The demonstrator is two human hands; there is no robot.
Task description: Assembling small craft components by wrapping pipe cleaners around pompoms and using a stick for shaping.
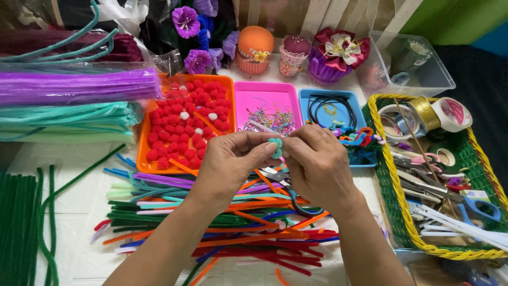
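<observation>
both forearms come up from the bottom edge and meet at the centre of the frame, where the left hand [230, 164] and the right hand [317, 164] pinch together on a small teal fuzzy pipe-cleaner curl [275, 148]. the fingertips of both close on it from either side, held high and close to the eyes, likely so the tiny bend can be controlled. directly under the hands lies a loose heap of mixed-colour pipe cleaners [222, 222] spread flat on the white table [79, 212], within easy reach, with a pair of scissors with dark handles [288, 182] resting on top. at lower left, a bundle of dark green stems [21, 222]. at right, a green and yellow woven basket [389, 212] keeps tape rolls and tools corralled. further back, an orange tray of red pompoms [182, 127], a pink tray of small wire bits [267, 108] and a blue tray [330, 106] sort the little parts. upper left, bagged purple and mint pipe cleaners [74, 100]; along the top, finished purple flowers [193, 37] and a clear plastic box [410, 63].
</observation>
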